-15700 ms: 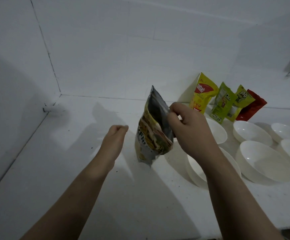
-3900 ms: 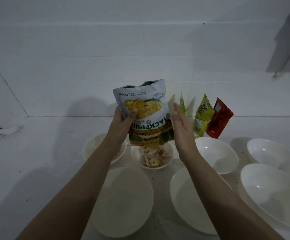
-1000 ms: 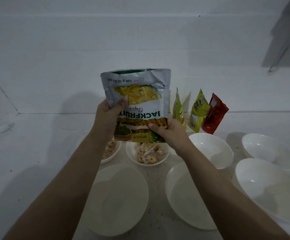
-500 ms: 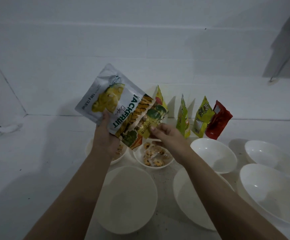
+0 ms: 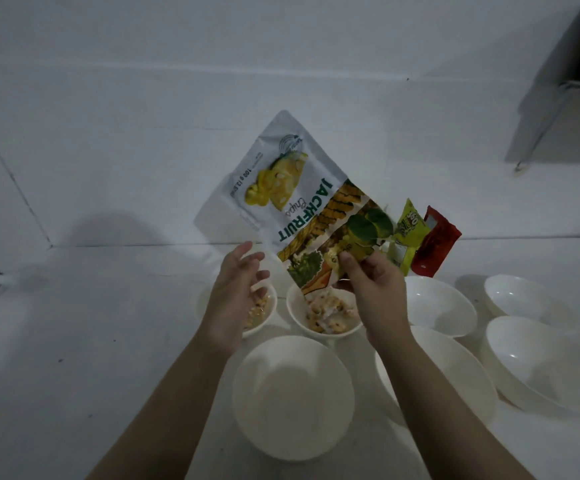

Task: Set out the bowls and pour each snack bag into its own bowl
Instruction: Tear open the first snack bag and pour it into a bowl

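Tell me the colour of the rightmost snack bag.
Red, seen in the head view.

Looked like a home kitchen: white tiled wall [image 5: 143, 98] across the upper frame, white counter [image 5: 74, 341] below, bowls [image 5: 292, 396] and snack bags [image 5: 434, 244] at centre right.

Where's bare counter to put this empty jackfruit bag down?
Bare white counter lies left of the small filled bowl, toward the wall corner. Right of it, white bowls crowd together, and the yellow and red snack bags fill the back.
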`<move>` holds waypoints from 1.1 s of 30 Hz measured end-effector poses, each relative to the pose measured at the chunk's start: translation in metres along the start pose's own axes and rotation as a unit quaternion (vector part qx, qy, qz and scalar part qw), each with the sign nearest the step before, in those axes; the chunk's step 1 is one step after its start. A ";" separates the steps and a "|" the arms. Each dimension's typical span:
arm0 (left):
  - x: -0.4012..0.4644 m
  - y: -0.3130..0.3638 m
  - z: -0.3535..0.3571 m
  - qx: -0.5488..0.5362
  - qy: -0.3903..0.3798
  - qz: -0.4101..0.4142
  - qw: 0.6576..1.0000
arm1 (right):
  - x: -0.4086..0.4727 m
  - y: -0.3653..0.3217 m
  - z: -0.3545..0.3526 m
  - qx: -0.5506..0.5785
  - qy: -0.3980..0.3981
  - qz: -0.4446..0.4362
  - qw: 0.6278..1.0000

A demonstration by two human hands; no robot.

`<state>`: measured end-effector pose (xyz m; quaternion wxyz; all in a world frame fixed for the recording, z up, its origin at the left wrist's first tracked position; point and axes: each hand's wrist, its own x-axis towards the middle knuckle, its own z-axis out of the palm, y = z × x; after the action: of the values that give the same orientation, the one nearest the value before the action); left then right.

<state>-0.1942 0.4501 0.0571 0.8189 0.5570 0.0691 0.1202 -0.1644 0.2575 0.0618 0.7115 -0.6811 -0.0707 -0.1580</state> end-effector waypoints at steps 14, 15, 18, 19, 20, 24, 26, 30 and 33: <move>-0.029 -0.016 0.064 -0.005 -0.180 -0.002 0.984 | -0.080 -0.037 -0.070 -0.050 0.197 -0.031 0.979; -0.032 -0.021 0.073 -0.008 -0.194 -0.010 0.981 | -0.085 -0.039 -0.079 -0.057 0.214 -0.030 0.975; -0.046 -0.033 0.101 -0.017 -0.224 -0.039 0.974 | -0.100 -0.047 -0.104 -0.066 0.254 -0.025 0.965; -0.050 -0.036 0.111 -0.017 -0.234 -0.045 0.971 | -0.106 -0.050 -0.112 -0.062 0.265 -0.024 0.962; -0.055 -0.039 0.121 -0.016 -0.248 -0.048 0.967 | -0.112 -0.052 -0.120 -0.054 0.277 -0.023 0.959; -0.079 -0.051 0.166 -0.027 -0.304 -0.067 0.950 | -0.133 -0.060 -0.154 -0.008 0.327 -0.022 0.945; -0.094 -0.060 0.192 -0.033 -0.332 -0.077 0.939 | -0.144 -0.062 -0.176 0.016 0.359 -0.023 0.933; -0.123 -0.083 0.242 -0.024 -0.374 -0.092 0.923 | -0.160 -0.065 -0.227 0.024 0.403 -0.030 0.914; -0.149 -0.105 0.289 -0.015 -0.400 -0.100 0.911 | -0.173 -0.068 -0.280 0.004 0.418 -0.040 0.907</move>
<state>-0.2537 0.1140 0.0634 0.7940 0.5361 -0.2111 -0.1943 -0.3809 0.0009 0.0546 0.6715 -0.5462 0.2057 -0.4565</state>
